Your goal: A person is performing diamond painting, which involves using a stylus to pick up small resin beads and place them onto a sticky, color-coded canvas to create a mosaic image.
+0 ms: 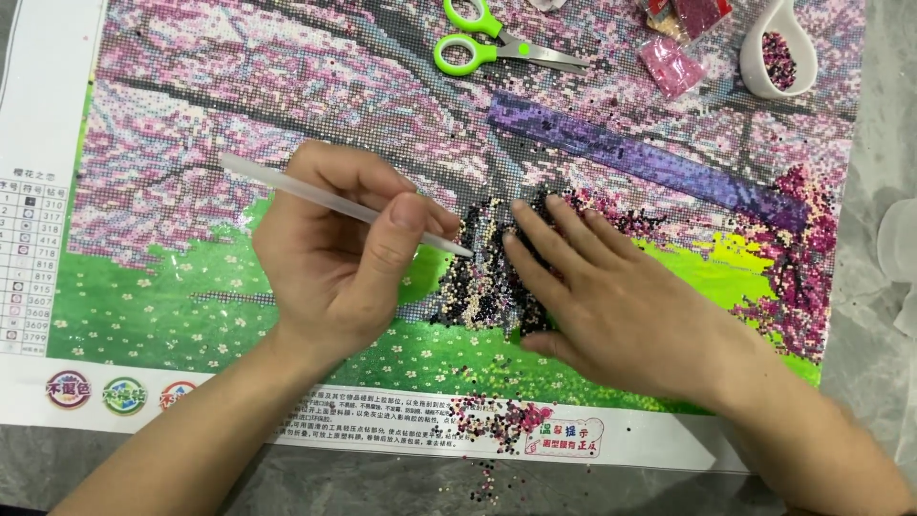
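A diamond-painting canvas (239,105) with pink blossom and green grass lies flat before me. My left hand (334,253) grips a white applicator pen (287,188), its tip touching a patch of dark and cream beads (473,282) at the canvas centre. My right hand (611,301) rests flat, palm down, fingers together, on the dark beaded patch just right of the pen tip.
Green-handled scissors (487,40) lie at the top. A white bead tray (778,53) and small pink bead bags (671,65) sit top right. Loose beads (497,425) are scattered over the canvas's bottom white margin and the grey table (879,220).
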